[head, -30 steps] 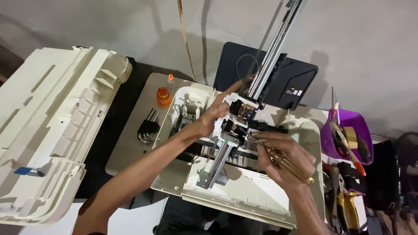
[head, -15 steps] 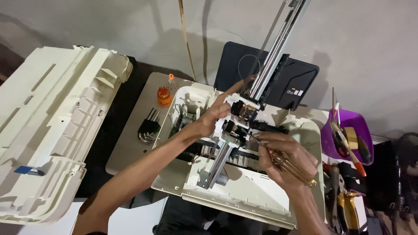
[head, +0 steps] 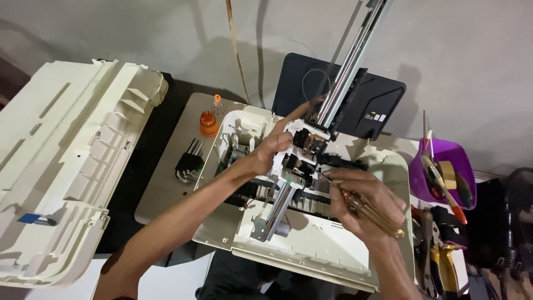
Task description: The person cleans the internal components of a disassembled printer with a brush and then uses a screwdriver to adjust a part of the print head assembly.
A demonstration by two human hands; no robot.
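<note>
At the far left a big cream plastic printer cover (head: 66, 166) is lying open beside a set of black hex keys (head: 189, 162) on the grey tabletop (head: 166, 189). My left hand (head: 272, 149) is gripping the white print carriage assembly (head: 300, 150) inside the opened cream printer base (head: 311, 250), hardly shifted from a second ago. My right hand (head: 361, 203) is clamped on an amber-handled screwdriver (head: 369, 214), its tip staying pressed at the carriage, so the screw seems only partly worked.

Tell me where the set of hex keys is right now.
In the head view the set of hex keys lies left of centre on the grey panel, just left of the opened printer base and below the orange bit holder, beyond the left hand.
</note>
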